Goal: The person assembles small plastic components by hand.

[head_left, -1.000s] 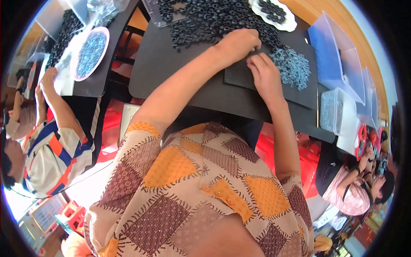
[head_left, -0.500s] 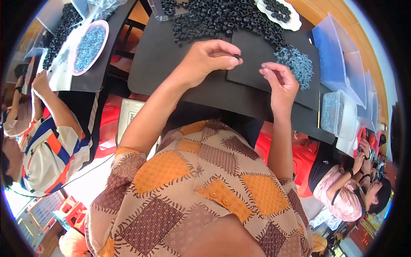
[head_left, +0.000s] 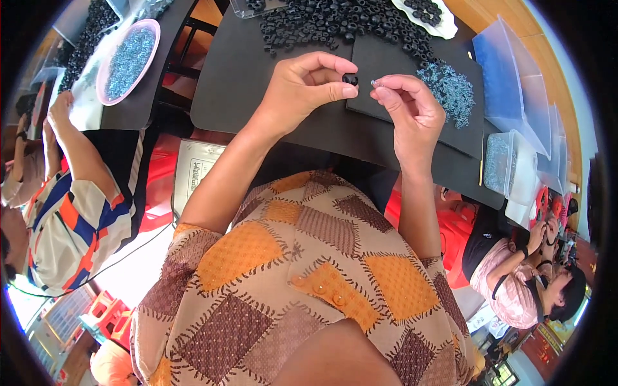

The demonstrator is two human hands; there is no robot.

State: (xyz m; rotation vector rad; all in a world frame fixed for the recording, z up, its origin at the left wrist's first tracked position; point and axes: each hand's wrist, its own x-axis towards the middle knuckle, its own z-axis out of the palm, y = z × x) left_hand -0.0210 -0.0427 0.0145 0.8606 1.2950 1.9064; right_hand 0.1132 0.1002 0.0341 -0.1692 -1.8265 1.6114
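Observation:
Between thumb and fingertips my left hand (head_left: 297, 91) grips a small black ring-like part (head_left: 350, 80), above the black table. Facing it, my right hand (head_left: 415, 119) pinches a tiny clear bluish piece (head_left: 374, 83), too small to make out fully. A narrow gap separates the two. Loose black parts (head_left: 351, 24) of the same kind lie heaped beyond my hands. Just past my right hand spreads a pile of small translucent blue pieces (head_left: 454, 93), on and beside a dark flat mat (head_left: 386, 64).
A white dish (head_left: 447, 27) of black parts sits at the far right. Clear bluish bins (head_left: 508, 83) and a lidded tub (head_left: 499, 161) line the right edge. On the left table, a pink-rimmed plate (head_left: 106, 83) holds blue pieces. Co-workers sit at both sides.
My hands have come closer together, the right one moving left toward the black part. That part now shows more clearly in my left fingertips, and the bluish piece shows in my right.

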